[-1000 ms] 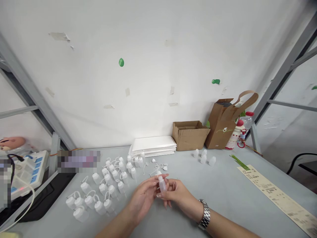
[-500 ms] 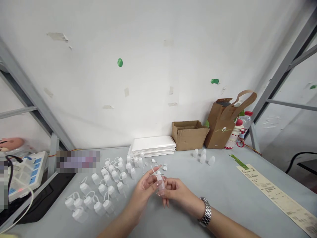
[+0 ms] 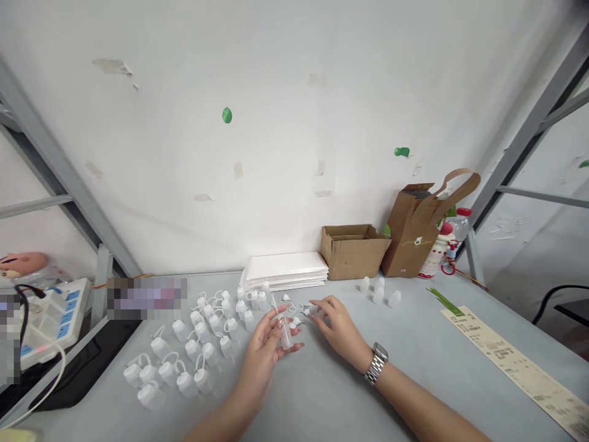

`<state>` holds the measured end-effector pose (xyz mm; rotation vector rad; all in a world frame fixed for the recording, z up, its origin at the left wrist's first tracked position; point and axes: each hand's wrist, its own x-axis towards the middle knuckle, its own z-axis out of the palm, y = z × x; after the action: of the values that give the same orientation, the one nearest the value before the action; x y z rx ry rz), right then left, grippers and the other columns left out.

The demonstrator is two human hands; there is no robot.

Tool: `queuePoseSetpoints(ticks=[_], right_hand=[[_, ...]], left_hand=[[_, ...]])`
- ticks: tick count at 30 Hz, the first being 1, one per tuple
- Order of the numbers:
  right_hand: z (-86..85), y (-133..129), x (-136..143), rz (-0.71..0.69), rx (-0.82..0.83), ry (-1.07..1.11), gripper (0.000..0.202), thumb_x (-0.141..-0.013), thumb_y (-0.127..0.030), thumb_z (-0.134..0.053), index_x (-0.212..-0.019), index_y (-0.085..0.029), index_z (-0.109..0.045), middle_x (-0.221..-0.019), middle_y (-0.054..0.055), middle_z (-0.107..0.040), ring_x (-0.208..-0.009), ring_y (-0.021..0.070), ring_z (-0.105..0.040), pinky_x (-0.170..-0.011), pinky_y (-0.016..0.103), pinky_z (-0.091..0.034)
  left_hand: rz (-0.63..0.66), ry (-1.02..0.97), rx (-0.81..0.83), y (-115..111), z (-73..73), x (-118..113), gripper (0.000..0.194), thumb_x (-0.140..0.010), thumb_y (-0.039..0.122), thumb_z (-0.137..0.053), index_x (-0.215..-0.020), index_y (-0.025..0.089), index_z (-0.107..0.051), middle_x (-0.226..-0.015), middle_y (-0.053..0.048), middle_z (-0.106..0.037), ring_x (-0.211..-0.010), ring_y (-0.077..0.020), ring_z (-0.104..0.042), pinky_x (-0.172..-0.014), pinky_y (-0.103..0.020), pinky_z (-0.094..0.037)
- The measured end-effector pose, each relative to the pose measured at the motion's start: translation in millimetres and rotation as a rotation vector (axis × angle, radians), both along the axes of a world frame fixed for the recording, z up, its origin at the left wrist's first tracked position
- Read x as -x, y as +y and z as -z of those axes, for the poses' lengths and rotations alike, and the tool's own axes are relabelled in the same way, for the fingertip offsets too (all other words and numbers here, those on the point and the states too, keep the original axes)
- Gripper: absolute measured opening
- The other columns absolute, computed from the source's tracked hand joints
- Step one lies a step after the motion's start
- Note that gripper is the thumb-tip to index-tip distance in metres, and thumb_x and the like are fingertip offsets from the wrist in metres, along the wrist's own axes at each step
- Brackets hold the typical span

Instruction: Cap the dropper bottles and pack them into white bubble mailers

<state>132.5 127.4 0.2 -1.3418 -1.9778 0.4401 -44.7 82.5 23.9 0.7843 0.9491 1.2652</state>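
While the left hand is curling its fingers around a small translucent bottle, in front of the open cardboard box and to its left, the right hand is hovering nearer the box, thumb and forefinger close together at the loose white caps; whether they are pinching one, I am not able to tell. The held bottle is tilting, its long axis slanting, the base pointing down and slightly right, the upper end pointing up and left, where a thin white strip is sticking out. Inside the box, only bare upper walls are showing; its bottom is hiding. Right beside the box, a brown paper bag is holding something dark. Four small bottles are standing before the box; strapped bottles are crowding well to its left.
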Motion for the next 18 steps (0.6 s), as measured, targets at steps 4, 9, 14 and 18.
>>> queuePoseSetpoints(ticks=[4, 9, 14, 18], right_hand=[[6.0, 6.2, 4.8, -0.029, -0.055, -0.233, 0.022, -0.083, -0.019, -0.057, -0.104, -0.021, -0.063, -0.099, 0.010, -0.057, -0.094, 0.0243, -0.052, -0.082, 0.040, -0.041], [9.0, 6.5, 6.2, -0.029, -0.071, -0.271, 0.014, -0.084, -0.013, -0.054, -0.095, -0.015, -0.062, -0.094, 0.010, -0.059, -0.089, 0.0229, -0.054, -0.080, 0.039, -0.041], [10.4, 6.2, 3.7, -0.024, -0.090, -0.109, 0.010, -0.084, -0.012, -0.051, -0.088, -0.016, -0.058, -0.092, 0.009, -0.060, -0.087, 0.0225, -0.054, -0.080, 0.039, -0.042], [4.1, 3.4, 0.6, 0.009, 0.034, 0.187, 0.009, -0.085, -0.025, -0.051, -0.084, -0.018, -0.057, -0.084, 0.006, -0.062, -0.080, 0.0196, -0.057, -0.077, 0.035, -0.045]], left_hand=[[0.035, 0.110, 0.036, -0.9, 2.9, -2.2, 0.043, -0.068, 0.047, -0.067, -0.100, 0.020, -0.060, -0.104, -0.010, -0.058, -0.093, -0.0281, -0.060, -0.052, -0.029, -0.053], [0.064, 0.138, 0.023, 1.3, 8.0, -3.9, 0.047, -0.061, 0.050, -0.072, -0.095, 0.018, -0.062, -0.104, -0.011, -0.059, -0.096, -0.0275, -0.059, -0.058, -0.028, -0.053], [0.109, 0.140, 0.002, 3.0, 14.4, -4.3, 0.055, -0.053, 0.050, -0.077, -0.096, 0.018, -0.063, -0.093, -0.010, -0.065, -0.092, -0.0260, -0.062, -0.067, -0.032, -0.055], [0.149, 0.169, -0.057, 1.5, 14.9, -4.5, 0.052, -0.055, 0.050, -0.076, -0.095, 0.018, -0.068, -0.095, -0.011, -0.067, -0.089, -0.0259, -0.064, -0.064, -0.032, -0.056]])
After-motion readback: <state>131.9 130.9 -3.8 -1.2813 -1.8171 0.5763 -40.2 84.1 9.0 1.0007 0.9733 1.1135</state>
